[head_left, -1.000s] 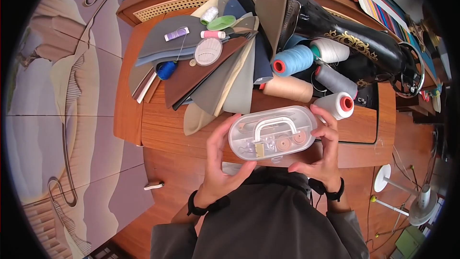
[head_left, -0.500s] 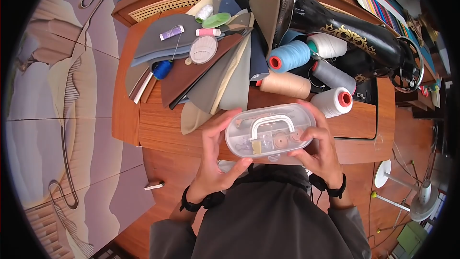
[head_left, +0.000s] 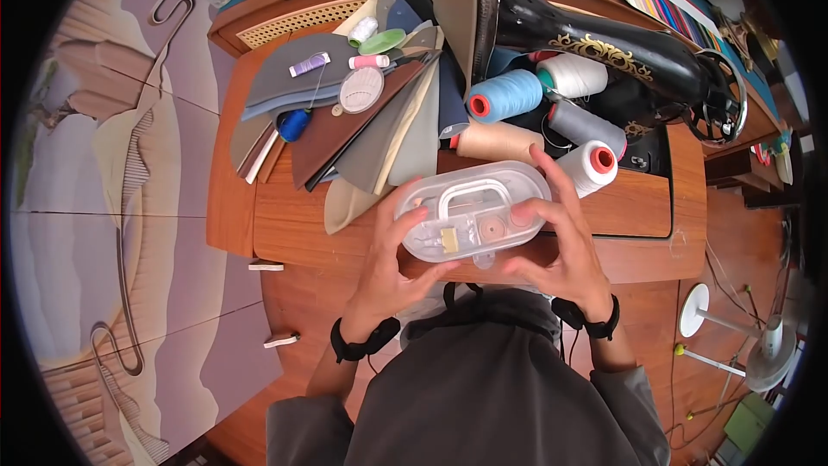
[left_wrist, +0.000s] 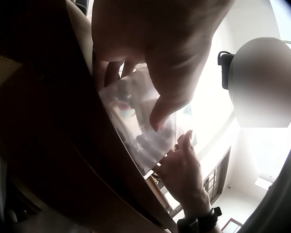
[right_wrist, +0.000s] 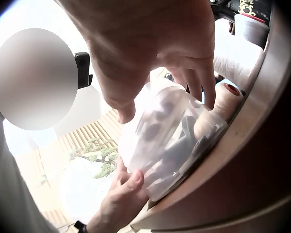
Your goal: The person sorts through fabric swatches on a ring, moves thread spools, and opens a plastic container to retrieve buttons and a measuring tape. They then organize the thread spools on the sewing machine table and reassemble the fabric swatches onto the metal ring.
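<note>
A clear oval plastic box (head_left: 473,229) with a white handle (head_left: 474,187) lies at the table's front edge; through its lid show pink discs and a yellowish piece. My left hand (head_left: 385,263) grips its left end, fingertips over the lid and thumb at the front. Around the right end curls my right hand (head_left: 565,246), fingers on the lid by the discs. A clear clasp (head_left: 485,259) juts from the front side. In the left wrist view, my left hand (left_wrist: 150,43) covers part of the box (left_wrist: 145,126); the right wrist view shows my right hand (right_wrist: 150,43) over it.
Behind the box stand thread cones, blue (head_left: 509,95) and white (head_left: 589,168) among them, beside a black sewing machine (head_left: 595,30). Fanned fabric pieces (head_left: 388,129) with small spools and a pincushion (head_left: 361,90) cover the table's left part.
The box and both hands appear slightly higher and further left, as does much of the table. My right fingers have shifted onto the lid, and the clasp shows larger at the front.
</note>
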The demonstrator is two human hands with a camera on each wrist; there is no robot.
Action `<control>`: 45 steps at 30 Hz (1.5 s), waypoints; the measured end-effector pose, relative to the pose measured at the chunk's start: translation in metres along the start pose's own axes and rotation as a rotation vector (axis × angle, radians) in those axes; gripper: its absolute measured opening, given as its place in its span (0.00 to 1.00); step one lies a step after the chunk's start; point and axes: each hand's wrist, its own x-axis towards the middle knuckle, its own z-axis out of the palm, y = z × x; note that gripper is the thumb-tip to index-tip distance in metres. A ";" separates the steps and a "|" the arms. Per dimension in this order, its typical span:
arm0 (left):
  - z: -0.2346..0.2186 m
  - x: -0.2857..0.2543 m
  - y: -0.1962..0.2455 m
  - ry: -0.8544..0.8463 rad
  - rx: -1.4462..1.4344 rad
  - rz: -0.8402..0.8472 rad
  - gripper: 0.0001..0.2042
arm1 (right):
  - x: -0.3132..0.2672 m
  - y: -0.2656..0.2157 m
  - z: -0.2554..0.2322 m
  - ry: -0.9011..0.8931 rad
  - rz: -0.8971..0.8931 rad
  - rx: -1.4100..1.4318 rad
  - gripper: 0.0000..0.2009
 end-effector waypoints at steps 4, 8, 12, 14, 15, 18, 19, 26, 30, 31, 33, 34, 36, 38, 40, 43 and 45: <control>-0.006 0.001 0.021 0.000 0.026 -0.086 0.43 | 0.004 -0.009 0.004 0.031 0.008 -0.053 0.34; -0.005 -0.002 0.023 0.024 -0.125 -0.232 0.44 | 0.004 -0.014 0.000 -0.039 0.036 -0.025 0.35; -0.008 0.001 0.015 -0.028 -0.085 -0.128 0.44 | 0.004 -0.008 0.003 -0.049 -0.046 -0.062 0.31; -0.008 0.000 0.011 -0.018 -0.117 -0.115 0.43 | 0.005 -0.009 0.004 -0.051 -0.025 -0.046 0.29; -0.008 0.000 0.010 -0.010 -0.149 -0.102 0.42 | 0.004 -0.008 0.005 -0.053 -0.025 -0.047 0.29; -0.008 0.001 0.012 -0.009 -0.194 -0.097 0.41 | 0.005 -0.007 0.005 -0.051 -0.018 0.022 0.27; -0.008 0.001 0.011 -0.006 -0.194 -0.097 0.41 | 0.006 -0.008 0.004 -0.053 -0.067 -0.093 0.30; -0.005 -0.001 0.006 0.025 -0.135 -0.004 0.41 | -0.004 0.001 0.028 0.149 -0.010 0.071 0.52; -0.005 -0.004 0.002 0.050 -0.092 0.069 0.41 | -0.002 0.002 0.024 0.074 0.024 0.066 0.49; -0.005 -0.004 0.002 0.051 -0.092 0.068 0.41 | -0.004 0.005 0.024 0.051 0.045 0.108 0.48; -0.004 -0.004 0.002 0.057 -0.089 0.073 0.42 | -0.004 0.006 0.024 0.026 0.068 0.150 0.47; -0.004 -0.004 0.002 0.058 -0.090 0.072 0.42 | -0.003 0.006 0.023 0.022 0.040 0.118 0.46; -0.004 -0.004 -0.001 0.059 -0.094 0.081 0.42 | -0.002 0.007 0.022 0.019 0.012 0.085 0.44; -0.003 -0.004 -0.001 0.058 -0.090 0.082 0.42 | -0.001 0.008 0.023 0.026 -0.026 0.044 0.41; -0.003 -0.004 -0.002 0.058 -0.086 0.081 0.41 | -0.001 0.008 0.024 0.034 -0.032 0.025 0.41; -0.001 -0.005 -0.006 0.062 -0.031 0.115 0.43 | -0.004 0.011 0.029 0.065 -0.048 -0.004 0.40; 0.000 -0.006 -0.010 0.057 -0.048 0.124 0.46 | -0.004 0.012 0.029 0.088 -0.059 -0.015 0.40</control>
